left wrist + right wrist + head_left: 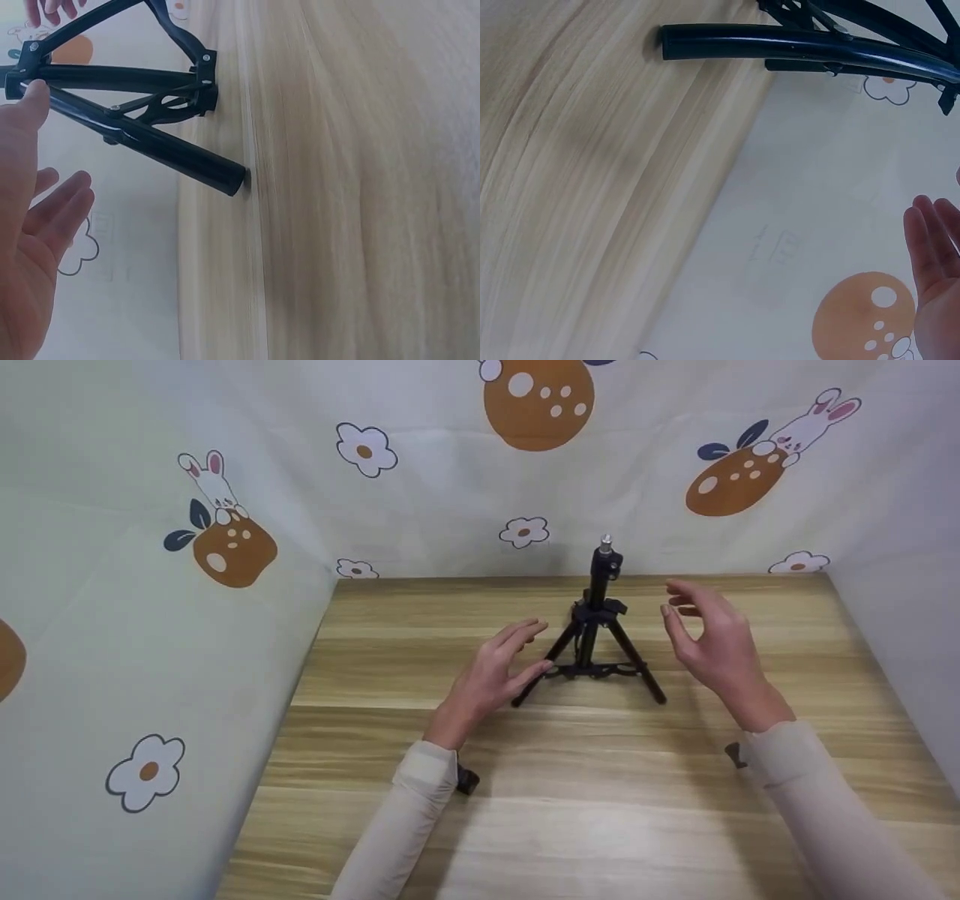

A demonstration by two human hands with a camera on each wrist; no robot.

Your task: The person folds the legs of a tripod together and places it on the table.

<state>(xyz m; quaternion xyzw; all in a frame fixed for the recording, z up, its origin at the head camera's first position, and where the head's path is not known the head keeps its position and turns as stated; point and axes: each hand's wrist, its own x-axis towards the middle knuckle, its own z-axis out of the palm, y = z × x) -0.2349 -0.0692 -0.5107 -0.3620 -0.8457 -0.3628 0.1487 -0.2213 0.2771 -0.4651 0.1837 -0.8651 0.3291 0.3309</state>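
A small black tripod (589, 637) stands upright on the wooden table, its legs spread and a silver screw tip on top. To its left is my left hand (491, 671), fingers extended and thumb apart; in the head view it overlaps the left leg's edge, and whether it touches cannot be told. My right hand (712, 641) hovers to the right of the tripod with a gap between them, fingers slightly bent and holding nothing. The left wrist view shows a tripod leg (180, 154) close by the left hand. From the right wrist, another leg (780, 43) appears above the right fingers (928, 240).
The wood-grain table (570, 810) extends toward me. Pale cloth (435, 502) printed with rabbits, orange fruit and flowers rises behind the table and along both sides. A dark wrist-camera piece (466, 780) shows at the left cuff, another (736, 755) at the right.
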